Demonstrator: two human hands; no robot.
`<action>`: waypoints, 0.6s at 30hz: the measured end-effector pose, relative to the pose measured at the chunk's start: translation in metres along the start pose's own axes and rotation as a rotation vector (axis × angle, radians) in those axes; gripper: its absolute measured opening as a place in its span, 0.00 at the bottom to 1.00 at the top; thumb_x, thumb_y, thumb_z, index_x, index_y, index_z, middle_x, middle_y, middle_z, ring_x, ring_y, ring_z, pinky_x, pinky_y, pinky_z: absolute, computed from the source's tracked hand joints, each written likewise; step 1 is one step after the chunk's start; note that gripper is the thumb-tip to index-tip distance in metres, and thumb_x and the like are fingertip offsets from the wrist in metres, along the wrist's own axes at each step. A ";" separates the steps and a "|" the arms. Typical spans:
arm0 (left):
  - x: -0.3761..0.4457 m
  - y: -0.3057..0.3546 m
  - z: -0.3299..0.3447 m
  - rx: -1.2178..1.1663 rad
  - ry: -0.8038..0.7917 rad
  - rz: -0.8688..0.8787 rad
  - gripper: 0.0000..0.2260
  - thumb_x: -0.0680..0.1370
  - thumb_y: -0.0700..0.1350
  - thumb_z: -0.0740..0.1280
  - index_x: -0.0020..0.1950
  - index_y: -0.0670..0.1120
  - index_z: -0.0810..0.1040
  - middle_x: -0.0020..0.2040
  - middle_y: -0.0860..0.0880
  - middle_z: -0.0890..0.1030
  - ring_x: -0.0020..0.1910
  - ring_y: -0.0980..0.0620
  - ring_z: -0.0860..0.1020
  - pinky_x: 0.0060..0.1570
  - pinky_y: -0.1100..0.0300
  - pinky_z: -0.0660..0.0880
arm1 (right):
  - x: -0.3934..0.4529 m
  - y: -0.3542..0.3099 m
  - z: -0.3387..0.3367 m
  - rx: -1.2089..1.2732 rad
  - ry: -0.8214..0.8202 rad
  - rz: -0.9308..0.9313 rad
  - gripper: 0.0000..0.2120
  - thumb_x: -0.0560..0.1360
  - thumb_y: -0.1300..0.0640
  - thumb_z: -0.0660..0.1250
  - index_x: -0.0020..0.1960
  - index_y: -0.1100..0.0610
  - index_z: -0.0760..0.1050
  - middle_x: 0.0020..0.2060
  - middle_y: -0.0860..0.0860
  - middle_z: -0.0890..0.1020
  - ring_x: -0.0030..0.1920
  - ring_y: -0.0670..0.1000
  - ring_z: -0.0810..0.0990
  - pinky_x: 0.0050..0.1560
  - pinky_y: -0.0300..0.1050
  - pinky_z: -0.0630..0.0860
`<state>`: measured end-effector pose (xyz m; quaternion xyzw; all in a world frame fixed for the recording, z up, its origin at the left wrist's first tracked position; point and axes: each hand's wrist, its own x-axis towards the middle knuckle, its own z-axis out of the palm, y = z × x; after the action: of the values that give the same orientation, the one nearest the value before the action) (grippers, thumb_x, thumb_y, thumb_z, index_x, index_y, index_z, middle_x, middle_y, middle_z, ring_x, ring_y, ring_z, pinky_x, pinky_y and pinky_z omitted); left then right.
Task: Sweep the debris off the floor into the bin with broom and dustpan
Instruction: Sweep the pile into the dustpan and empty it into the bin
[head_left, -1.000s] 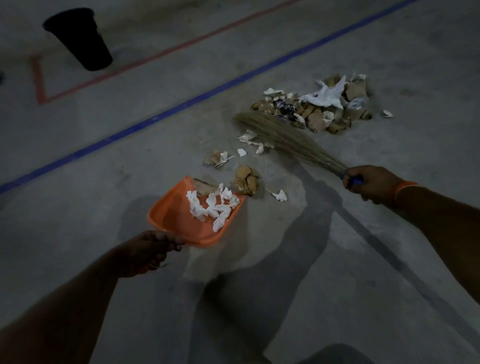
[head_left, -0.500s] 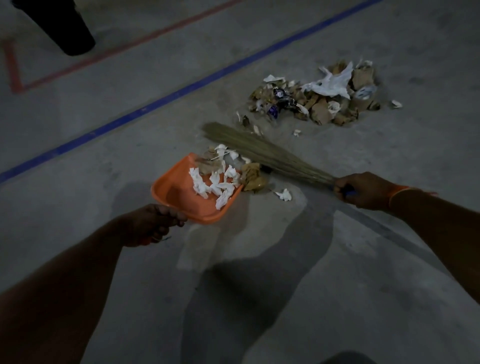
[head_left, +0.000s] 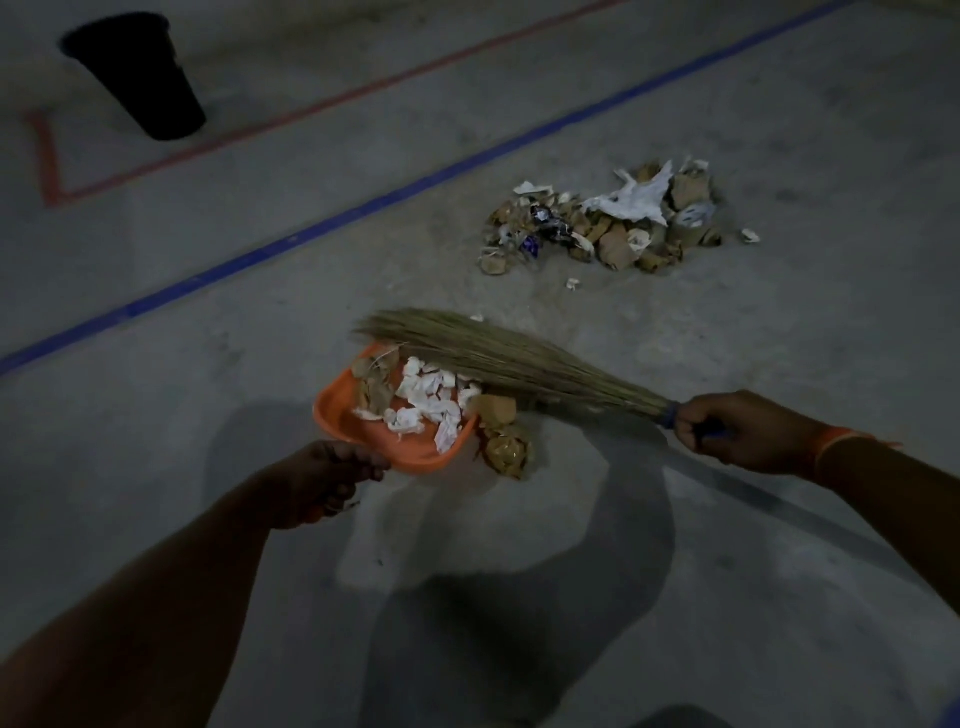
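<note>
Debris of white paper scraps and brown card bits (head_left: 426, 400) fills the orange plastic dustpan (head_left: 337, 421), whose handle the left hand (head_left: 327, 480) grips. The right hand (head_left: 737, 434) clasps the straw broom (head_left: 498, 358), its bristles lying over the pan's far edge.

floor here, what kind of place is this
Probably an indoor hall or workshop-type space, dimly lit. The bare concrete floor carries a painted blue line and a red line marking zones, and a black bin stands inside the red outline.

floor (head_left: 727, 571): grey concrete | blue line (head_left: 363, 208) | red line (head_left: 260, 135) | dim light
</note>
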<state>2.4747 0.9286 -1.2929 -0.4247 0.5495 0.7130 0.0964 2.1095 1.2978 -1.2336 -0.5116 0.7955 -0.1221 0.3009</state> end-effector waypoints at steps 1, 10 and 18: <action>-0.003 -0.004 0.003 -0.007 -0.009 0.003 0.11 0.82 0.33 0.60 0.55 0.37 0.82 0.45 0.45 0.83 0.24 0.56 0.68 0.21 0.66 0.64 | -0.008 0.000 0.000 0.015 0.012 -0.003 0.14 0.73 0.67 0.66 0.39 0.48 0.75 0.40 0.39 0.78 0.40 0.42 0.78 0.40 0.30 0.71; -0.040 -0.044 0.009 0.039 0.031 0.045 0.10 0.82 0.35 0.62 0.56 0.37 0.83 0.41 0.41 0.79 0.25 0.54 0.66 0.24 0.65 0.63 | -0.077 0.021 0.008 0.144 0.095 0.128 0.12 0.73 0.69 0.64 0.41 0.53 0.77 0.35 0.44 0.80 0.32 0.42 0.77 0.35 0.37 0.76; -0.121 -0.101 -0.003 0.035 0.119 0.011 0.10 0.82 0.35 0.61 0.55 0.36 0.82 0.31 0.44 0.67 0.24 0.55 0.62 0.24 0.66 0.56 | -0.123 0.031 0.026 0.281 0.142 0.209 0.10 0.76 0.69 0.62 0.43 0.57 0.77 0.30 0.51 0.78 0.28 0.45 0.75 0.28 0.38 0.73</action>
<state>2.6125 1.0038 -1.2780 -0.4615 0.5692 0.6772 0.0671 2.1384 1.4234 -1.2262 -0.3691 0.8387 -0.2360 0.3234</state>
